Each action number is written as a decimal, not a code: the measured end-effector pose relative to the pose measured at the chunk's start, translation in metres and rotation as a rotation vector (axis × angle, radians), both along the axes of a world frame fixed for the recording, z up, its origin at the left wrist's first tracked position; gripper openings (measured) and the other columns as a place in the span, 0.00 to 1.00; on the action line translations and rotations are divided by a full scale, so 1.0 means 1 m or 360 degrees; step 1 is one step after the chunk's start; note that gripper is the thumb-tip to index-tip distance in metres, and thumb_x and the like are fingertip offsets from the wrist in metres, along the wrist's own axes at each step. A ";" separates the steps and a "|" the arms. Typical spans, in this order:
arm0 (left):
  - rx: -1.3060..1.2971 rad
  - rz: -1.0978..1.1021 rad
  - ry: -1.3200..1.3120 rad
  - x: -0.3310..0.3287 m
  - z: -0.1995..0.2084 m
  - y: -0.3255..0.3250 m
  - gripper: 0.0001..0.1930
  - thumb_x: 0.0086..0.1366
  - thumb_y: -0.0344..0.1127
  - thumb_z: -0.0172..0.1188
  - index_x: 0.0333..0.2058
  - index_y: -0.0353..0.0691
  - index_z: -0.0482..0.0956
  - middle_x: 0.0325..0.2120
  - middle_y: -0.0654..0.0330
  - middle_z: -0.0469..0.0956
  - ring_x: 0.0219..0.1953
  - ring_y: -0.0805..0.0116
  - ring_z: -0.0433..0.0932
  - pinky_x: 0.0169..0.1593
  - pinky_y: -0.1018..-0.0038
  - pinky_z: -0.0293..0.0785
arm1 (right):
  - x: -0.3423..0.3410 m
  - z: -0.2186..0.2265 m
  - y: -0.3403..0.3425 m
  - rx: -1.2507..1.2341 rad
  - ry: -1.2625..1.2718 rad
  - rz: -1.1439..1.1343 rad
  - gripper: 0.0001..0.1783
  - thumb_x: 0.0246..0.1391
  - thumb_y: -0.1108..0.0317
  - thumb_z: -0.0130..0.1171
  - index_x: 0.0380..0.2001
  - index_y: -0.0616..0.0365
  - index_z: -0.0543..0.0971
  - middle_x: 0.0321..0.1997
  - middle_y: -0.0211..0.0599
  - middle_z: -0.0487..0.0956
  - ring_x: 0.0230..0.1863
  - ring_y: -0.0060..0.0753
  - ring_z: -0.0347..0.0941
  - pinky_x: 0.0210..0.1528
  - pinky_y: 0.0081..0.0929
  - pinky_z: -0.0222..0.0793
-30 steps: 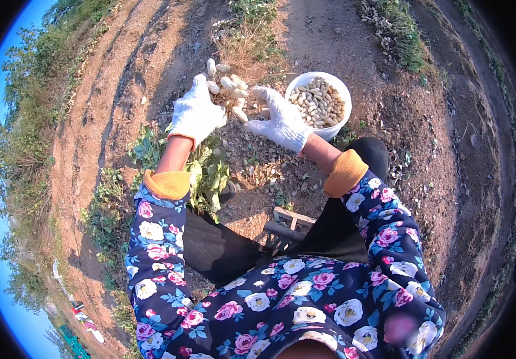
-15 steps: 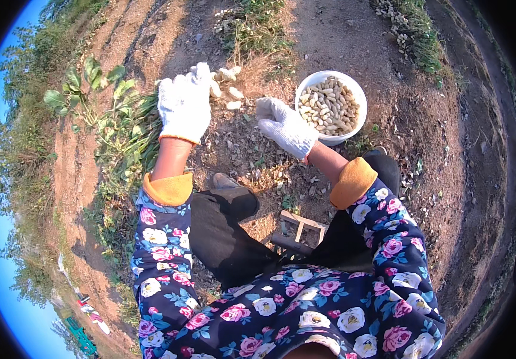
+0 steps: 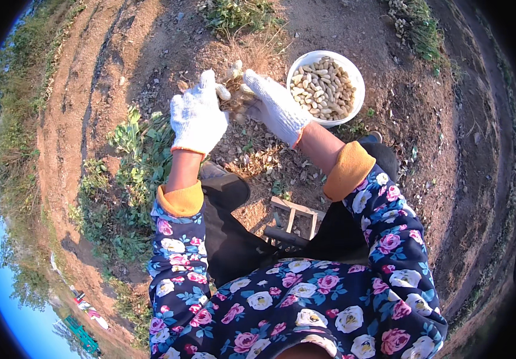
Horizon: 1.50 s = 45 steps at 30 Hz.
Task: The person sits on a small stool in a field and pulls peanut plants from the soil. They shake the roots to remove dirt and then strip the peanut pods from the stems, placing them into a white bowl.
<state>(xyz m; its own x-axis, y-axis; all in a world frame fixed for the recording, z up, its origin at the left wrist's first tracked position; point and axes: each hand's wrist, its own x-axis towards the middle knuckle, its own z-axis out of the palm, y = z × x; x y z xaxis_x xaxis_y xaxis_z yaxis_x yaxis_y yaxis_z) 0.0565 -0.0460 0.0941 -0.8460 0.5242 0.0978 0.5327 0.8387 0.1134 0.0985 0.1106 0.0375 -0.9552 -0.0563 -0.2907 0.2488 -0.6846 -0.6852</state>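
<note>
My left hand (image 3: 198, 116), in a white knit glove, is closed around the stems of a peanut plant (image 3: 156, 146). Its green leaves trail to the left of the wrist. Pale pods and dry roots (image 3: 233, 90) stick out between my two hands. In a matching glove, my right hand (image 3: 277, 107) reaches in from the right with its fingers closed at these pods. Its fingertips are partly hidden, and which pod they grip is unclear. Just right of that hand stands a white bucket (image 3: 360, 99) holding many peanuts (image 3: 324, 90).
A wooden frame (image 3: 297, 210) lies between my legs. More uprooted plants lie in a leafy heap (image 3: 126, 209) at the left. Plants with pods (image 3: 243, 15) sit on the soil ahead, and another bunch (image 3: 419, 33) lies at the far right. Dry leaves litter the ground.
My right hand has moved left and forward from beside the bucket to the pods. The left hand has shifted slightly right and down, bringing the plant with it.
</note>
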 end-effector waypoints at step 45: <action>-0.0124 -0.0072 -0.0086 0.006 -0.020 -0.003 0.20 0.47 0.34 0.64 0.38 0.45 0.66 0.27 0.61 0.80 0.33 0.57 0.80 0.39 0.62 0.65 | 0.003 0.020 0.019 0.1889 0.0395 0.0644 0.21 0.53 0.51 0.55 0.26 0.60 0.81 0.19 0.40 0.77 0.23 0.33 0.76 0.30 0.29 0.71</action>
